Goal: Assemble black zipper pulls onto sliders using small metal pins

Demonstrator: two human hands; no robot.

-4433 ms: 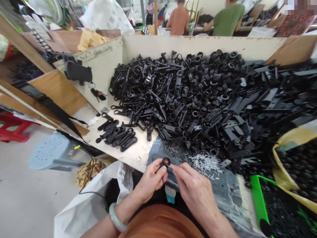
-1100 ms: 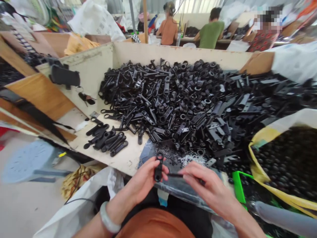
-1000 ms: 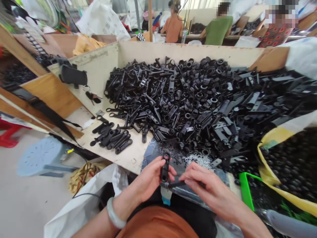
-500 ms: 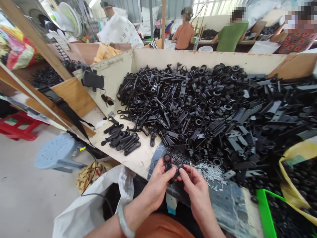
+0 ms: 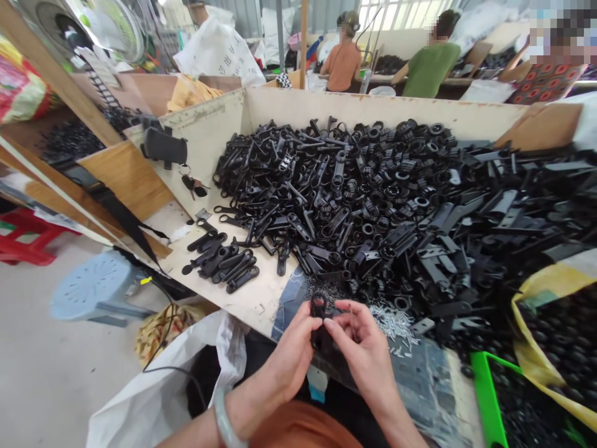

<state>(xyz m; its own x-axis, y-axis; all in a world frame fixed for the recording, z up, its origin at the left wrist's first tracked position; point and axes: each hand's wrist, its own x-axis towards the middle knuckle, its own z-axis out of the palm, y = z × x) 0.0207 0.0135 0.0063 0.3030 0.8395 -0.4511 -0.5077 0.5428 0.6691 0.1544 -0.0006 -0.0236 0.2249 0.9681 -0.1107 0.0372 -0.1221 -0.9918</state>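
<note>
My left hand (image 5: 295, 341) is closed on a black plastic part (image 5: 319, 306) with a ring at its top end, held upright over the table's front edge. Against the part's right side, my right hand (image 5: 361, 339) has its thumb and fingers pinched together. Something small and dark shows between those fingers, too hidden to name. Small silver pins (image 5: 396, 323) lie just beyond my right hand. Behind both hands rises a big heap of black plastic parts (image 5: 326, 199). A row of similar black pieces (image 5: 228, 264) lies on the board to the left.
A green bin (image 5: 485, 398) and a yellow-edged sack (image 5: 527, 323) of black pieces stand at the right. At the lower left are a white sack (image 5: 140, 379) and a blue stool (image 5: 96, 286). Keys (image 5: 194, 186) hang on the left panel. Several people sit beyond the back board.
The second dark piece between my hands no longer shows apart from the held part. My right hand's fingers have curled in closer. The whole view has shifted slightly.
</note>
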